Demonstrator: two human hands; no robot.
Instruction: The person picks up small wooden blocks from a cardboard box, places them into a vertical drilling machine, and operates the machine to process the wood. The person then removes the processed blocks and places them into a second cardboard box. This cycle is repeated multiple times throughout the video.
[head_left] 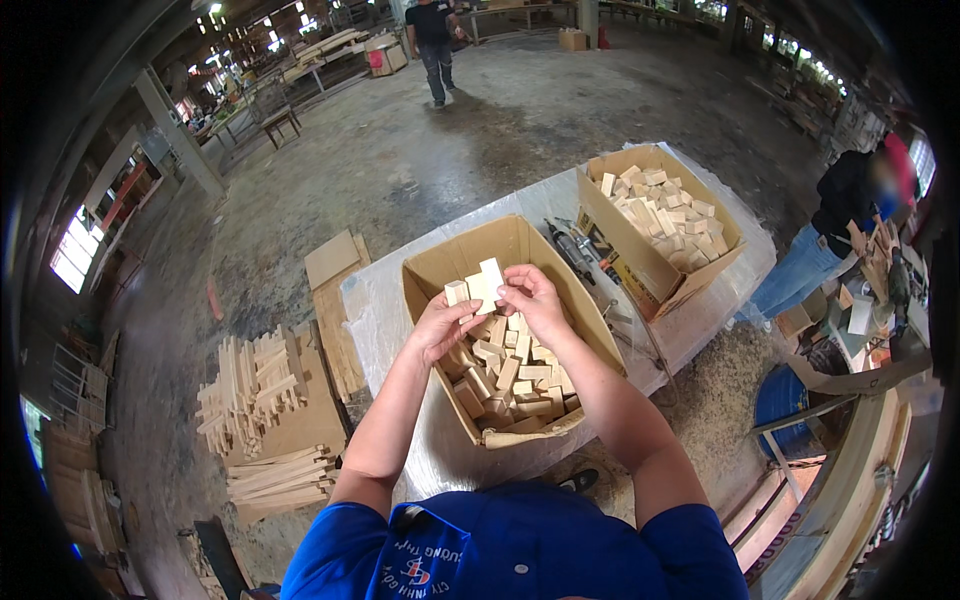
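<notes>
Fingers of left hand [437,327] bent and almost closed around few pale wood blocks [478,287], set side by side; right hand [534,303] also bent, with thumb and fingertips pressed on right end of same row, above open cardboard box [478,249]. Inside box, many loose blocks [508,374], short, rectangular, sharp-edged. Hidden: lower layers, and box edge behind right forearm [600,385]. Difficult to count under fingers: held blocks.
</notes>
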